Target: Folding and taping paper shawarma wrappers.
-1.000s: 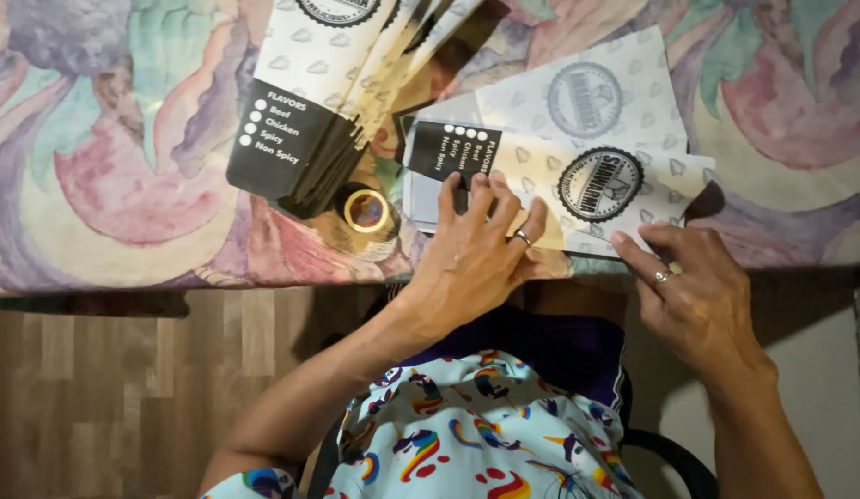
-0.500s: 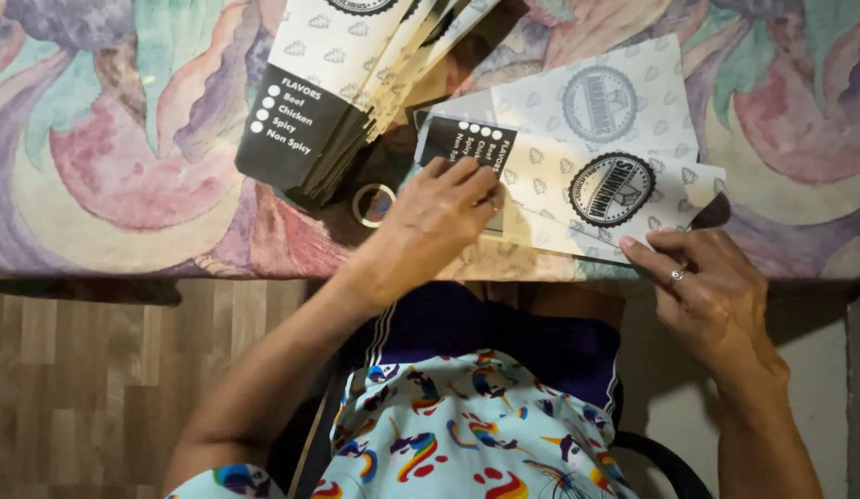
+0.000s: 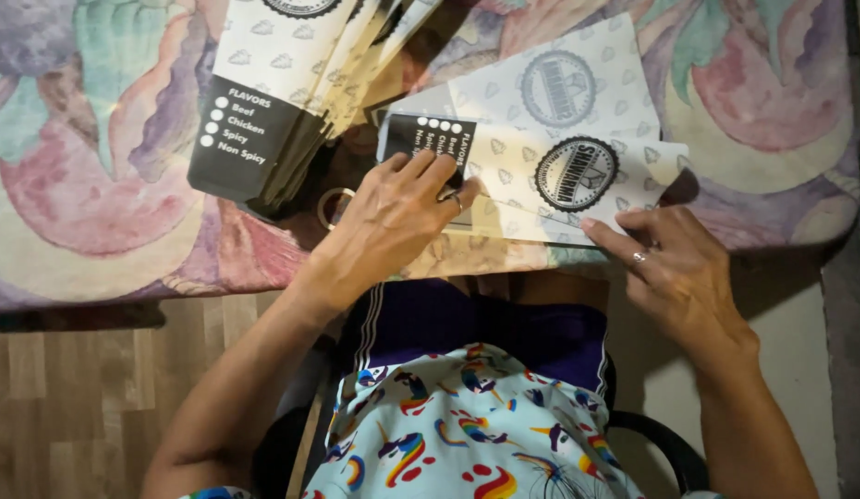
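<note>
- The left hand (image 3: 393, 217) lies palm down, fingers spread and nearly flat, on the black end of a flat white paper sleeve (image 3: 531, 189) at the near edge of the desk (image 3: 97, 222). It presses the sleeve down and does not close round anything.
- The right hand (image 3: 675, 268) rests at the near right edge of the same sleeve, fingers loosely curled. The fingertips touch the paper's edge; whether they pinch it or only steady it I cannot tell.
- The sleeve lies sideways, black panel to the left and round black seal to the right. Its right end curls up slightly off the desk.
- A second white sleeve (image 3: 564, 88) lies just beyond it, partly under it, with its round seal showing.
- Far left, a fanned stack of sleeves (image 3: 282, 102) slants across the desk, their black ends pointing near and left. They overlap closely and look alike.
- A small tape roll (image 3: 335, 207) sits between the stack and the left hand, part hidden by the wrist.
- As a judgement: the work seems partly along. The stack looks like one batch and the two sleeves by the hands another, with the nearer one in hand now. Which batch is finished the picture does not show.
- The desk is covered by a cloth with large pastel swirls; wooden floor (image 3: 79, 388) shows below its near edge.
</note>
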